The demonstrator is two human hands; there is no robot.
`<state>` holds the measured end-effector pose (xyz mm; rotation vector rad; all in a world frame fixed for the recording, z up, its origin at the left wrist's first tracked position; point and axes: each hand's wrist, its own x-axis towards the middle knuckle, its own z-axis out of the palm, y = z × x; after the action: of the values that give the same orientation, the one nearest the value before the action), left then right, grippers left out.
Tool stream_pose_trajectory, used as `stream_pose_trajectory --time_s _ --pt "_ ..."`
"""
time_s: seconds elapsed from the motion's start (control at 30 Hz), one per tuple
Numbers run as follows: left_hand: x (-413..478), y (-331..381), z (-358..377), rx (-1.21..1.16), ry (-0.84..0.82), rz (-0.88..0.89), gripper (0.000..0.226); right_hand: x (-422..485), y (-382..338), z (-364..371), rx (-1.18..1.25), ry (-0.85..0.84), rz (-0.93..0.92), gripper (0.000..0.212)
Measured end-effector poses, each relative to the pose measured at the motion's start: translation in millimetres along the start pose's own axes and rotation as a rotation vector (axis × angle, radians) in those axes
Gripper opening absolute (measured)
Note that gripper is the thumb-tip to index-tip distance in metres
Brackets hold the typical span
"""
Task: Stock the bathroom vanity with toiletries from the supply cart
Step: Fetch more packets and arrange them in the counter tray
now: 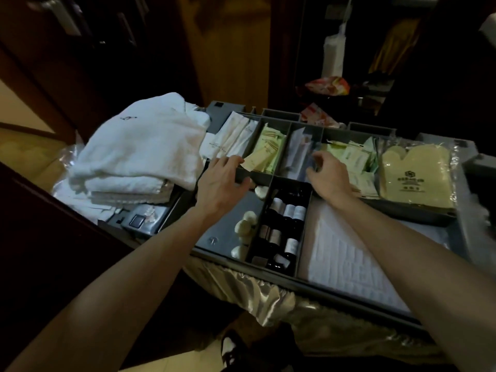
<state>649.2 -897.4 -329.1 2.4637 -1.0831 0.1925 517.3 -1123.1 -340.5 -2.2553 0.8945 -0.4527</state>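
Observation:
A grey supply cart tray (271,179) with several compartments stands in front of me. My left hand (221,181) holds a pale yellow-green toiletry packet (253,162) at the front of the compartment of similar packets (269,142). My right hand (328,174) hovers with curled fingers over the narrow compartment of white sachets (298,151); whether it holds anything I cannot tell. Small dark bottles with white labels (288,218) fill the compartment below. Long white packets (236,132) lie at the left.
Folded white towels (139,149) are piled on the cart's left end. A bagged yellow mitt (418,174) and green-white packets (354,159) sit at the right, a white quilted mat (349,261) in front. Small white soaps (245,225) lie near the bottles. Dark wooden doors surround the cart.

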Motion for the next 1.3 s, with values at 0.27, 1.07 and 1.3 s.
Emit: stream_pose_trajectory --time_s 0.27,1.07,1.3 --pt "36.4 -25.0 15.7 -0.093 0.014 -0.032 0.037 51.3 -23.1 21.7 0.005 -0.04 0.13 0.033" --pt "68.3 -49.5 45.5 -0.139 -0.051 0.113 0.037 92.3 -16.6 57.8 0.166 0.082 0.37 0.032" --pt "97.5 -13.3 63.4 -0.082 -0.117 0.169 0.037 70.3 9.2 10.6 0.456 0.15 0.475 0.015"
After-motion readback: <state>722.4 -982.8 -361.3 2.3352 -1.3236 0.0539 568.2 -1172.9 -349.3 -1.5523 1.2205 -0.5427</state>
